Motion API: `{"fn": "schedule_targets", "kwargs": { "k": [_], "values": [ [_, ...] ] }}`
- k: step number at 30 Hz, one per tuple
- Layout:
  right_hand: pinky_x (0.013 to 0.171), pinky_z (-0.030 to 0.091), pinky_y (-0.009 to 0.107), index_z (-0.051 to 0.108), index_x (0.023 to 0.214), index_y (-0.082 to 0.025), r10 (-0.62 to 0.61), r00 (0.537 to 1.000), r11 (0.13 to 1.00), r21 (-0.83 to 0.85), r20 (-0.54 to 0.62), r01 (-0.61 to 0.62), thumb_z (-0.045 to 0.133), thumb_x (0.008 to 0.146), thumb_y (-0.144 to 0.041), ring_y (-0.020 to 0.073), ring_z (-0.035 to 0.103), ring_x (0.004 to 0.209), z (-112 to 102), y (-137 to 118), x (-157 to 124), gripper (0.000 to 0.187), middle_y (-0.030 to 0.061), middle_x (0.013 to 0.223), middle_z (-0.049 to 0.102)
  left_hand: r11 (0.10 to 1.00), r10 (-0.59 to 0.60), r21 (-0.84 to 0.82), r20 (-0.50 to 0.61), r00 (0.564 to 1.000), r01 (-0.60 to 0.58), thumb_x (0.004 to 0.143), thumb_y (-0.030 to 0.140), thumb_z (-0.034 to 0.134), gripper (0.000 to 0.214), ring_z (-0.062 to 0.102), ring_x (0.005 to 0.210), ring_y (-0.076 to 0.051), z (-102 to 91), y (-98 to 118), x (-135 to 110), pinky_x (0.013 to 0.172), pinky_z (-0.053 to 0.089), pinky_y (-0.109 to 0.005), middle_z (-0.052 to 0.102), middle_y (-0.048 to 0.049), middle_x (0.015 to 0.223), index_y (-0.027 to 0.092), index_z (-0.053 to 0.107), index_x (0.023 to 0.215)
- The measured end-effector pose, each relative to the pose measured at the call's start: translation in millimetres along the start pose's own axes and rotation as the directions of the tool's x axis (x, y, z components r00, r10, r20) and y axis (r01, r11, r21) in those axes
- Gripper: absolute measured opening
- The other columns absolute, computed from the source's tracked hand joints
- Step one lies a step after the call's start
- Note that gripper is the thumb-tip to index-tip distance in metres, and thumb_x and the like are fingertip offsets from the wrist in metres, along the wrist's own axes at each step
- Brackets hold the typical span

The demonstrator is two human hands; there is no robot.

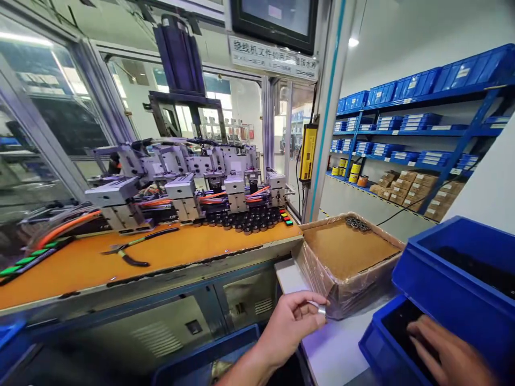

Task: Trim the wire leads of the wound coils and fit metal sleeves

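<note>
My left hand (287, 327) is closed, pinching a small silver metal ring (321, 309) between thumb and fingertips, in front of the cardboard box's near corner. At the lower right, my right hand (450, 348) reaches into the lower blue bin (378, 343), where dark small parts (398, 321) lie. Motion blurs that hand, and I cannot make out whether its fingers hold anything. The cardboard box (322, 268), wrapped in clear film, carries a brown sheet on top with a cluster of small metal parts (357, 223) at its far corner.
An upper blue bin (462, 268) overhangs the lower one. Pliers (129, 249) lie on the orange bench (193, 249) before a multi-head machine (185, 193). Several black round parts (249, 220) stand beside coloured buttons (285, 216). Another blue bin (201, 351) sits below the bench.
</note>
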State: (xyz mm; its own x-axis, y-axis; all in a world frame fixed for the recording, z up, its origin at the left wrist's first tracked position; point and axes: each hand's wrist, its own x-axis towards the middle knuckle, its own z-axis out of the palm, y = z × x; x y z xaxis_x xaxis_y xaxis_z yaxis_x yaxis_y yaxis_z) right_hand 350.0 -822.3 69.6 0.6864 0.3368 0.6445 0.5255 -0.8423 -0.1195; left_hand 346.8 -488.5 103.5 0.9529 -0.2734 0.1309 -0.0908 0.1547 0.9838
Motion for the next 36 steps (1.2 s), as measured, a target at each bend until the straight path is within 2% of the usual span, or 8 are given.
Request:
{"fn": "schedule_targets", "kwargs": {
  "k": [2,3,7,11,18,22,28,36],
  "values": [
    [0.065,0.057,0.022,0.066,0.092,-0.022,-0.102,0.995,0.99,0.096,-0.024,0.104,0.057,0.092,-0.029,0.0174,0.071,0.073,-14.5,-36.6,23.0,0.012,0.0035,0.083,0.071,0.967,-0.085,-0.244,-0.035,0.996,0.074,0.055,0.036,0.091,0.049,0.051,0.061,-0.008,-2.8,-5.4,-21.7,0.058,0.042,-0.019,0.064,-0.0021,0.074,0.013,0.075,0.094],
    [0.067,0.057,0.022,0.063,0.096,-0.021,-0.128,0.991,0.979,0.152,-0.04,0.132,0.056,0.093,-0.026,0.0165,0.07,0.074,-20.6,-58.1,32.8,0.009,0.0042,0.085,0.07,0.947,-0.105,-0.309,-0.036,0.994,0.089,0.05,0.032,0.094,0.048,0.051,0.061,-0.007,-2.8,-5.6,-29.7,0.058,0.042,-0.018,0.064,-0.0011,0.072,0.014,0.076,0.092],
    [0.063,0.053,0.021,0.06,0.095,-0.018,-0.242,0.968,0.887,0.389,-0.072,0.251,0.054,0.096,-0.014,0.0134,0.065,0.071,-30.3,-138.6,52.6,0.007,0.0039,0.079,0.065,0.965,-0.009,-0.262,-0.032,0.999,0.0,0.054,0.02,0.092,0.036,0.056,0.062,-0.008,2.4,4.3,-52.3,0.062,0.047,-0.018,0.068,-0.0013,0.072,0.019,0.08,0.088],
    [0.061,0.053,0.022,0.062,0.091,-0.015,-0.265,0.961,0.836,0.477,-0.082,0.271,0.052,0.098,-0.015,0.0126,0.064,0.068,-26.6,-180.1,46.8,0.012,0.0049,0.077,0.066,0.978,0.134,-0.156,-0.033,0.99,-0.138,0.055,0.012,0.091,0.036,0.062,0.066,-0.009,8.7,10.9,-67.4,0.065,0.051,-0.017,0.075,-0.0028,0.082,0.025,0.082,0.087],
    [0.061,0.054,0.023,0.064,0.09,-0.013,-0.317,0.934,0.821,0.445,-0.168,0.358,0.047,0.099,-0.013,0.0137,0.066,0.069,-25.2,-187.1,40.2,0.019,0.0069,0.077,0.069,0.964,0.234,-0.117,-0.04,0.971,-0.237,0.058,0.014,0.09,0.038,0.067,0.066,-0.01,16.8,6.3,-75.8,0.066,0.053,-0.014,0.079,-0.0022,0.081,0.027,0.081,0.092],
    [0.069,0.057,0.024,0.063,0.096,-0.013,-0.302,0.936,0.845,0.403,-0.183,0.352,0.05,0.098,-0.013,0.0144,0.068,0.077,-24.1,-183.5,35.9,0.013,0.0073,0.082,0.07,0.963,0.242,-0.116,-0.031,0.97,-0.244,0.059,0.009,0.088,0.039,0.068,0.068,-0.01,18.3,7.7,-75.2,0.067,0.053,-0.013,0.08,-0.0019,0.085,0.028,0.081,0.093],
    [0.072,0.056,0.024,0.063,0.11,-0.009,-0.372,0.916,0.851,0.336,-0.153,0.402,0.053,0.094,-0.007,0.0142,0.066,0.086,-23.4,-173.9,28.9,0.019,0.0111,0.096,0.066,0.967,0.175,-0.179,-0.035,0.984,-0.179,0.057,0.003,0.087,0.045,0.072,0.073,-0.01,19.8,6.9,-76.9,0.072,0.055,-0.013,0.081,0.0003,0.084,0.029,0.081,0.092],
    [0.071,0.056,0.025,0.063,0.108,-0.007,-0.392,0.91,0.841,0.346,-0.138,0.415,0.054,0.094,-0.008,0.0154,0.065,0.087,-28.1,-172.0,34.1,0.016,0.012,0.095,0.066,0.948,0.072,-0.312,0.034,0.997,-0.057,0.06,0.005,0.086,0.041,0.073,0.076,-0.012,22.2,4.6,-79.8,0.076,0.057,-0.017,0.081,-0.0015,0.084,0.024,0.08,0.095]
  ]
}}
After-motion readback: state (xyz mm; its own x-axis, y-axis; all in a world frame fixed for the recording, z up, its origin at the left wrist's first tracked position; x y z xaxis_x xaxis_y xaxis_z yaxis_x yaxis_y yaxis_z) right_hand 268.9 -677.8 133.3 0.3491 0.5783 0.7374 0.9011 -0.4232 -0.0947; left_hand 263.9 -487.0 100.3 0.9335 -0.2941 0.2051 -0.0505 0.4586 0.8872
